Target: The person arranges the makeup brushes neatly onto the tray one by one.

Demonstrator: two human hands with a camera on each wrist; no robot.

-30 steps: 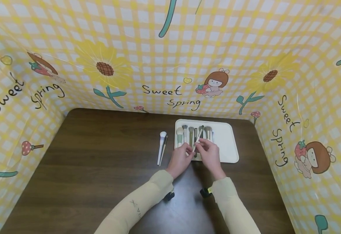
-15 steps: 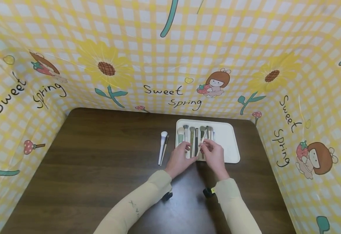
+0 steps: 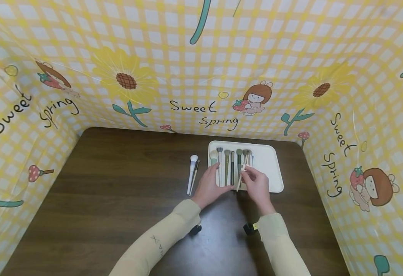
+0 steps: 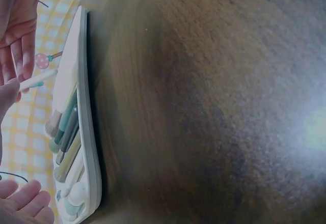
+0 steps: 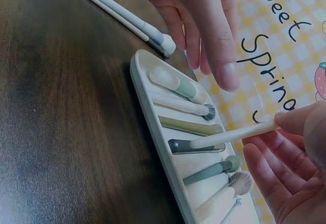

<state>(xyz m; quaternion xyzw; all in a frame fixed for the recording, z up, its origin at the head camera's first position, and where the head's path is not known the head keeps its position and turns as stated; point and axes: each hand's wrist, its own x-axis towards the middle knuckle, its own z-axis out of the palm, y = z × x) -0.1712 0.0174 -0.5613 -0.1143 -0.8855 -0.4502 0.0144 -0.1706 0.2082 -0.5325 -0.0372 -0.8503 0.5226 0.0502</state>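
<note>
My right hand (image 3: 258, 188) pinches a slim makeup brush with a pale handle (image 5: 237, 134), held slantwise above the tray; its bristle end is hidden by the fingers in the right wrist view. My left hand (image 3: 209, 187) hovers at the tray's front left with thumb and fingers spread, holding nothing. Beneath both hands lies a white tray (image 3: 271, 168) with several makeup brushes side by side. Among them are a green-handled brush (image 5: 209, 173), an olive one (image 5: 186, 126), a dark one (image 5: 181, 146) and a white one (image 5: 175, 103).
Left of the tray, a white brush (image 3: 190, 176) and a thinner dark-tipped brush (image 3: 194, 178) lie on the brown wooden table (image 3: 125, 184). Yellow checked cloth (image 3: 187, 69) walls off the back and both sides.
My right hand has moved right with the slim brush. The left hand, earlier at the brush's lower end, has let go and drawn slightly left, its fingers opening.
</note>
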